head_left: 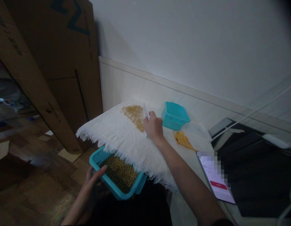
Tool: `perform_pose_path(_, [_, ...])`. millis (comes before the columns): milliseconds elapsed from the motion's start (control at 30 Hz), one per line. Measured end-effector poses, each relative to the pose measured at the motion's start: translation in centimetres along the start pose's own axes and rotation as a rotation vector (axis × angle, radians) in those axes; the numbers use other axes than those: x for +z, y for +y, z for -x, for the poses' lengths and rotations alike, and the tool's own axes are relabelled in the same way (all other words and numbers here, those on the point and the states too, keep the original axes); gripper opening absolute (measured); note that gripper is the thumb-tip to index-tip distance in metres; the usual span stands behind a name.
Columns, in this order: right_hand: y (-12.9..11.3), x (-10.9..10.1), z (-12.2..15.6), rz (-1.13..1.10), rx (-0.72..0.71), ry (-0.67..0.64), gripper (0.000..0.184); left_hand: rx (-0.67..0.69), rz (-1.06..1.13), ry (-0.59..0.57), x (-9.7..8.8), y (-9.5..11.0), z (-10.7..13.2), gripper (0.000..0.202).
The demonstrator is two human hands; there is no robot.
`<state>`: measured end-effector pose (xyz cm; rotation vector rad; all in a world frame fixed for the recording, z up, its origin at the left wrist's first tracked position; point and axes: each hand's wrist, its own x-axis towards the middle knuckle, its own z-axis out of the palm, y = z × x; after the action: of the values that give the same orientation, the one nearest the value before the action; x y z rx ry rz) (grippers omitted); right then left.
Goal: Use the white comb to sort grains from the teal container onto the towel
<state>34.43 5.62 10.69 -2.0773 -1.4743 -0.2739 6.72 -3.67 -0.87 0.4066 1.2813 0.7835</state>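
Observation:
My left hand (90, 185) grips the near left rim of a teal plastic bin (120, 196), its thumb over the edge. Yellow soybeans (127, 172) and small dark green beans (113, 175) lie in the bin, which sits under the fringed edge of a white woven cloth (126, 144). On that cloth, loose soybeans (133, 114) are spread in a patch. My right hand (154, 127) is closed on a thin white card (145, 110), standing on edge at the right side of the patch. The card's lower part is hidden.
A second teal bin (175, 121) stands on the table by the wall. In front of it lies a crumpled yellow piece (183, 140). A lit tablet or phone (211, 175) and a black surface (260, 179) are at the right. Tall cardboard boxes (62, 56) stand left.

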Motion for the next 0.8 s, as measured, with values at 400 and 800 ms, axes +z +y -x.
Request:
perform_pose_path(400, [6.1, -3.3, -3.4, -0.496, 0.004, -0.009, 0.016, 0.027, 0.0, 0.004, -0.3, -0.7, -0.8, 0.096])
perform_pose_path(800, [7.1, 1.4, -9.2, -0.843, 0.191, -0.47, 0.038, 0.03, -0.008, 0.034, 0.3, -0.4, 0.0, 0.079])
